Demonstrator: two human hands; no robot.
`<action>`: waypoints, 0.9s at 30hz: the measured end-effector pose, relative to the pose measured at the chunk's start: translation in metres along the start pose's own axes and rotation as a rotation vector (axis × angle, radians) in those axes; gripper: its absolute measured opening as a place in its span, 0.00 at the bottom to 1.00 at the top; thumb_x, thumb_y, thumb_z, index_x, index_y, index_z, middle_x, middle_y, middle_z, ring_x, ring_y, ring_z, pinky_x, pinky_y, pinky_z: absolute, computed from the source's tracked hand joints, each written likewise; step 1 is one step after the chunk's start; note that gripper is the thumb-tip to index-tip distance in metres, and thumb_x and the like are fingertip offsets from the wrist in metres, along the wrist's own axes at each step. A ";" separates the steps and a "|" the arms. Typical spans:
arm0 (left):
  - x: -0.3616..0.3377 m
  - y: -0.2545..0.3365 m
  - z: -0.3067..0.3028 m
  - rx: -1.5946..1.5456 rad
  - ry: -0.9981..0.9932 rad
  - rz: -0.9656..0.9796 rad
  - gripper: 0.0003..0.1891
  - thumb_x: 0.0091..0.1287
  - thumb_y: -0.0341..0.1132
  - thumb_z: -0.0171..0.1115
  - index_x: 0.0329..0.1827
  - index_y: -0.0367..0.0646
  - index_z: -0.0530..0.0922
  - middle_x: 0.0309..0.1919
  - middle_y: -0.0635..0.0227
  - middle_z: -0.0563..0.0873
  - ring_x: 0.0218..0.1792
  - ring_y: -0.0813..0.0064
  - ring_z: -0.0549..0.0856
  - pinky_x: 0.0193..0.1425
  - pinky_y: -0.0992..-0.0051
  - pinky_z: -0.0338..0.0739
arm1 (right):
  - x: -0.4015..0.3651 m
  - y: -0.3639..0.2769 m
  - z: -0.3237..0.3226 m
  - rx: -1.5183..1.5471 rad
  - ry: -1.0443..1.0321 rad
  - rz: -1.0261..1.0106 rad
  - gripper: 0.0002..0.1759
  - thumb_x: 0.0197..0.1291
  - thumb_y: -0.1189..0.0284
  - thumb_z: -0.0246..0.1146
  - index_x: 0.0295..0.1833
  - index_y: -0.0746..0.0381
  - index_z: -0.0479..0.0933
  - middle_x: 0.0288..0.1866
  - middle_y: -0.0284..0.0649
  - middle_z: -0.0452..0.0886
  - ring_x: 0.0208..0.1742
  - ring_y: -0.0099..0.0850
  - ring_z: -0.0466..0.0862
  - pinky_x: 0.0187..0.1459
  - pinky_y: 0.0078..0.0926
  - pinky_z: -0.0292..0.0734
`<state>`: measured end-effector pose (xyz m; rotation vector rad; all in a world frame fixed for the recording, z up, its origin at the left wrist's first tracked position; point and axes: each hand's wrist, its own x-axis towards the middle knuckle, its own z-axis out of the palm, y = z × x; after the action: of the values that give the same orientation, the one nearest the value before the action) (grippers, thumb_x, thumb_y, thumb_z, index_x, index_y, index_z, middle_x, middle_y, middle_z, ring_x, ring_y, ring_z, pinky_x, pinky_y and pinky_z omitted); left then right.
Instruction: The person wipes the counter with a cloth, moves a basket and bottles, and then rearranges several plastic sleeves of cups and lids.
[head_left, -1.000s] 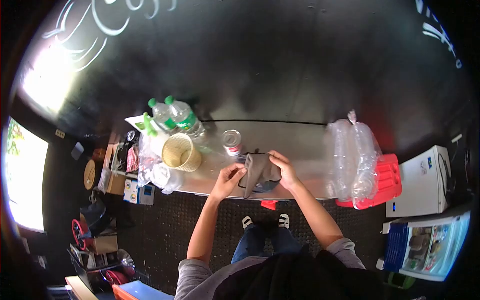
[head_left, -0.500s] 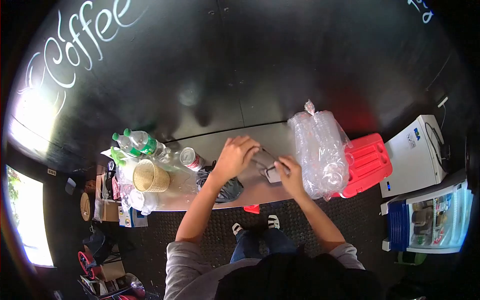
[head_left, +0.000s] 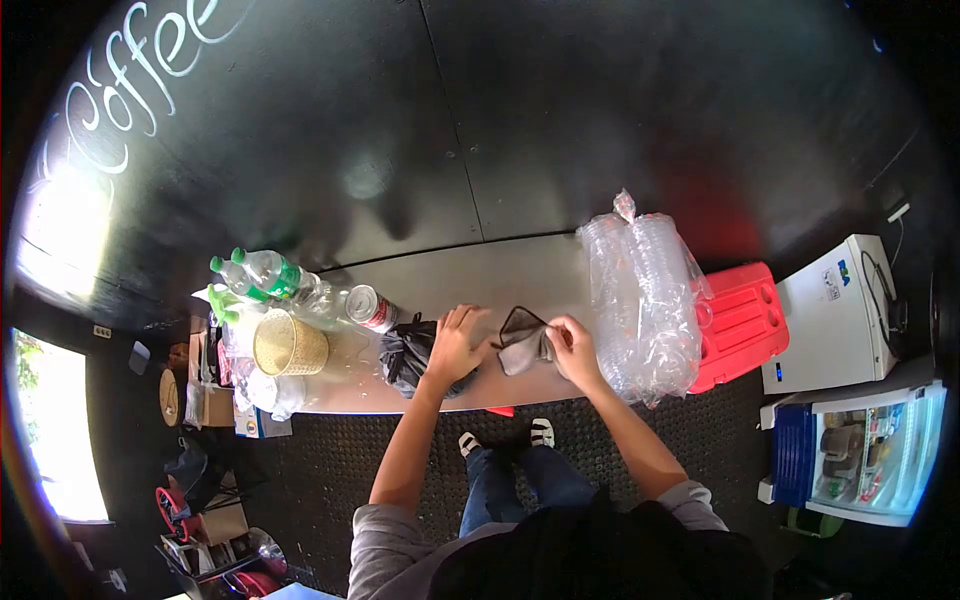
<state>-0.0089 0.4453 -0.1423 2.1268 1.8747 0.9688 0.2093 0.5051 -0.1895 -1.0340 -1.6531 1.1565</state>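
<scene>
My right hand (head_left: 574, 352) pinches the upper right edge of a small grey cloth (head_left: 521, 358) with dark edging, which hangs partly folded over the metal counter. Left of the cloth, my left hand (head_left: 458, 342) is open, palm down with fingers stretched out and slightly blurred; it holds nothing. Under and beside that hand lies a black plastic bag (head_left: 401, 368), crumpled and partly covered by the wrist. A tin can (head_left: 371, 309) with a red and white label stands just behind the bag.
Plastic bottles (head_left: 275, 275) with green caps and a woven basket (head_left: 290, 343) stand on the counter's left. Sleeved clear plastic cups (head_left: 648, 305) lie at its right end, beside a red plastic case (head_left: 742, 325). A white freezer (head_left: 830, 315) stands farther right.
My left hand has come off the cloth and moved down and left towards the black bag. The cloth now hangs from my right hand alone, more spread out.
</scene>
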 end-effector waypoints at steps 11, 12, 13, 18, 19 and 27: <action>0.078 0.015 -0.006 -0.069 -0.316 -0.064 0.16 0.50 0.38 0.70 0.39 0.40 0.79 0.35 0.59 0.82 0.35 0.60 0.83 0.39 0.65 0.77 | 0.056 -0.120 -0.042 -0.153 -0.110 -0.216 0.03 0.57 0.77 0.62 0.35 0.66 0.76 0.27 0.39 0.77 0.23 0.27 0.77 0.27 0.23 0.70; 0.088 0.021 -0.011 -0.070 -0.318 -0.061 0.16 0.50 0.38 0.70 0.39 0.40 0.79 0.35 0.59 0.82 0.35 0.60 0.83 0.39 0.65 0.77 | 0.054 -0.135 -0.047 -0.167 -0.102 -0.214 0.03 0.56 0.77 0.62 0.35 0.66 0.76 0.27 0.40 0.77 0.24 0.30 0.77 0.27 0.25 0.71; 0.096 0.027 -0.016 -0.064 -0.175 -0.029 0.14 0.50 0.33 0.69 0.38 0.41 0.78 0.34 0.61 0.81 0.36 0.60 0.83 0.39 0.66 0.76 | 0.053 -0.145 -0.049 -0.180 -0.096 -0.212 0.03 0.56 0.77 0.62 0.35 0.66 0.76 0.27 0.41 0.77 0.24 0.32 0.78 0.26 0.26 0.71; 0.081 0.003 -0.003 0.066 -0.013 0.065 0.18 0.48 0.24 0.66 0.44 0.43 0.77 0.40 0.62 0.79 0.42 0.60 0.81 0.45 0.65 0.75 | 0.020 -0.122 -0.038 -0.349 -0.325 -0.134 0.11 0.58 0.68 0.62 0.42 0.64 0.78 0.37 0.48 0.79 0.36 0.46 0.82 0.38 0.39 0.75; 0.065 -0.002 0.001 0.074 -0.033 -0.018 0.21 0.48 0.24 0.65 0.49 0.45 0.75 0.43 0.61 0.78 0.45 0.59 0.80 0.48 0.63 0.73 | 0.009 -0.102 -0.031 -0.468 -0.410 -0.046 0.15 0.59 0.66 0.61 0.46 0.65 0.77 0.43 0.50 0.79 0.42 0.48 0.82 0.44 0.40 0.76; -0.005 -0.010 0.008 0.046 -0.066 -0.196 0.26 0.53 0.29 0.64 0.57 0.45 0.70 0.51 0.59 0.75 0.54 0.55 0.75 0.55 0.59 0.68 | -0.001 0.037 0.052 -0.920 -0.378 -0.277 0.36 0.64 0.55 0.52 0.73 0.60 0.54 0.76 0.51 0.49 0.75 0.48 0.50 0.69 0.57 0.47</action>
<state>-0.0127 0.4451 -0.1556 1.9277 2.0450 0.8117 0.1666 0.4994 -0.2363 -1.0889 -2.6438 0.3776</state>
